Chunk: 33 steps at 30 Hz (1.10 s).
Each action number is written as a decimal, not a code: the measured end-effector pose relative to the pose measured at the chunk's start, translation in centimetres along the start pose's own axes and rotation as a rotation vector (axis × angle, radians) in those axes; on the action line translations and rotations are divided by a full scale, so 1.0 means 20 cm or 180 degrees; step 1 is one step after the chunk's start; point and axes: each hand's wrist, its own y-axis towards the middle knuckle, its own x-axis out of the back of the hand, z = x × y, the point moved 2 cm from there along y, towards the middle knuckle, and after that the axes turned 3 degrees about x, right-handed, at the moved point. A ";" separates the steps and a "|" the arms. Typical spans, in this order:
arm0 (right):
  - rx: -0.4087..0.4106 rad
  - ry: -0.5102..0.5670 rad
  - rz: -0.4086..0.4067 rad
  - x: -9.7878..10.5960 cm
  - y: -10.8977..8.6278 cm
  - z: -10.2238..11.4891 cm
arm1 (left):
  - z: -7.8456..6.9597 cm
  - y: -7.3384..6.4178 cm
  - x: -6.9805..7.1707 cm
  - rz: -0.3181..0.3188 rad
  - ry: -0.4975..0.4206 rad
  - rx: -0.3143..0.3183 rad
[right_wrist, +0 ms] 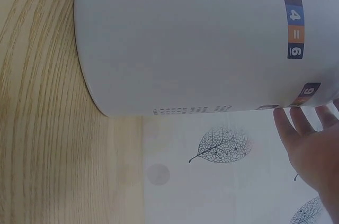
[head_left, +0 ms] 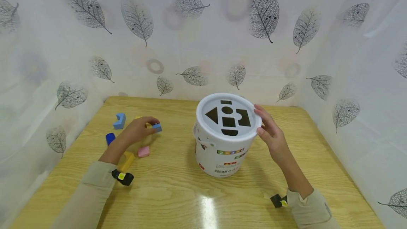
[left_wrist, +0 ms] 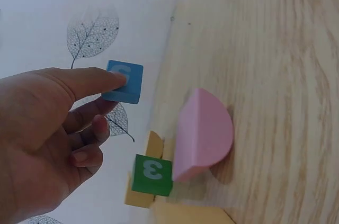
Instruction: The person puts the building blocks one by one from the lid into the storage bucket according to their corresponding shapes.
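Observation:
My left hand (head_left: 137, 130) pinches a small blue number block (left_wrist: 134, 82) between thumb and fingers, above the left part of the table. Below it in the left wrist view are a pink half-round block (left_wrist: 212, 128) and a green block (left_wrist: 153, 176) marked 3. My right hand (head_left: 274, 140) rests against the right side of a white bucket (head_left: 222, 167), with thumb and fairly straight fingers at the lid's edge. The bucket stands upright, its white lid (head_left: 208, 125) on top, cut with several shaped holes. In the right wrist view, the fingertips touch the bucket's printed wall.
Left of the bucket lie a blue notched block (head_left: 119, 122), a dark blue cylinder (head_left: 110, 138) and a yellow block (head_left: 128, 161), partly behind the left forearm. A leaf-print curtain (head_left: 197, 38) borders the wooden table (head_left: 171, 193) at the back and sides.

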 end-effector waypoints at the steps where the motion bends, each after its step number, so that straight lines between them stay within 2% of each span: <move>1: 0.0003 0.0002 0.0004 0.00 0.00 0.00 | -0.01 0.00 0.00 -0.0008 -0.0029 -0.0019; 10: 0.0003 -0.0005 -0.0006 0.01 0.00 -0.01 | -0.10 0.00 0.03 -0.0055 -0.0223 -0.0176; 19: -0.0023 0.0142 0.0026 0.00 0.00 0.00 | -0.25 -0.02 0.07 -0.0124 -0.0268 -0.0300; 29: -0.0028 0.0110 0.0010 0.00 0.00 0.00 | -0.42 -0.04 0.17 -0.0229 -0.0184 -0.0461; 33: -0.0001 0.0148 0.0000 0.00 0.01 0.00 | -0.49 -0.03 0.23 -0.0239 -0.0248 -0.0527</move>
